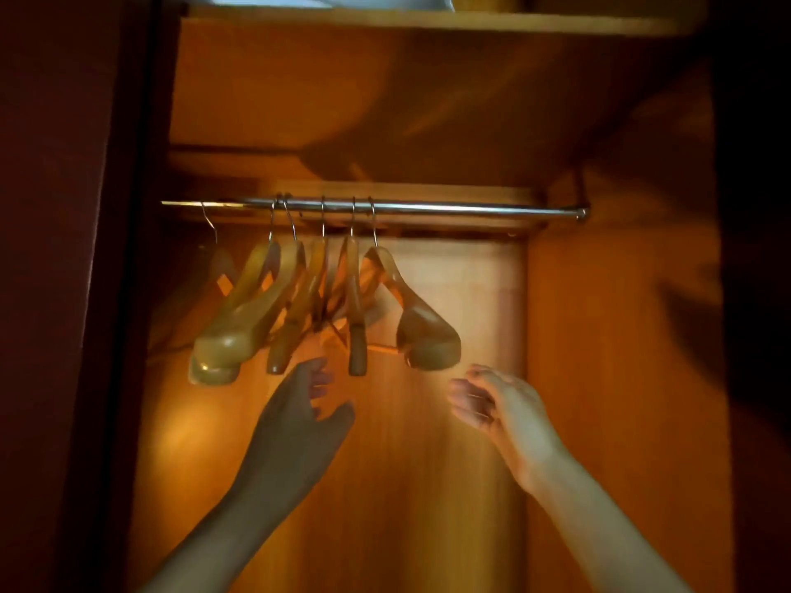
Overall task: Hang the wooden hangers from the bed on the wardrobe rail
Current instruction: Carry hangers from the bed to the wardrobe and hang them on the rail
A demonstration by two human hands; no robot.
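Note:
Several wooden hangers (299, 301) hang by metal hooks from the chrome wardrobe rail (449, 207), bunched toward its left half. The rightmost hanger (421, 323) hangs slightly apart from the rest, its broad end turned toward me. My left hand (299, 417) is raised just below the hangers' lower ends, fingers spread and relaxed, holding nothing. Below and to the right of the rightmost hanger, my right hand (492, 404) has loosely curled fingers and holds nothing. Neither hand touches a hanger. The bed is out of view.
A wooden shelf (428, 21) runs across the top of the wardrobe with something pale on it. The wardrobe's dark left door frame (128, 250) and orange right side wall (620, 378) bound the space. The rail's right half is bare.

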